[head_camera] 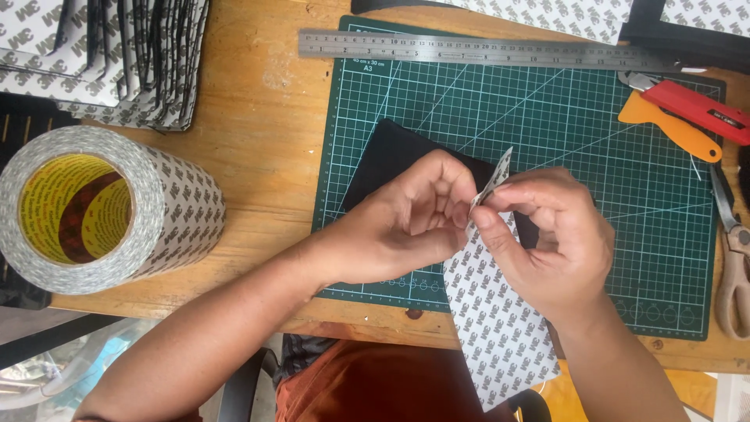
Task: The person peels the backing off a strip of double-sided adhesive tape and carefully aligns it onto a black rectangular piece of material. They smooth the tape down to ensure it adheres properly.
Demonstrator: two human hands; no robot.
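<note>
We pinch the upper corner of a patterned backing sheet (500, 312) between both hands, left hand (406, 223) and right hand (551, 242) fingers clamped on it, above a black sheet (383, 160) on the green cutting mat (625, 187). A tape roll (94, 207) lies at nine o'clock on the counter (266, 148).

Black sheet (383, 160) largely covered by both hands. Scissors (734, 258) cut by right edge. Stacked backed pieces (117, 62) cut by top edge.

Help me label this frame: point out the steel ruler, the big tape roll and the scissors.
steel ruler (484, 48), head view, middle of the blade.
big tape roll (168, 207), head view, patterned outer side.
scissors (734, 277), head view, on the beige handle.
</note>
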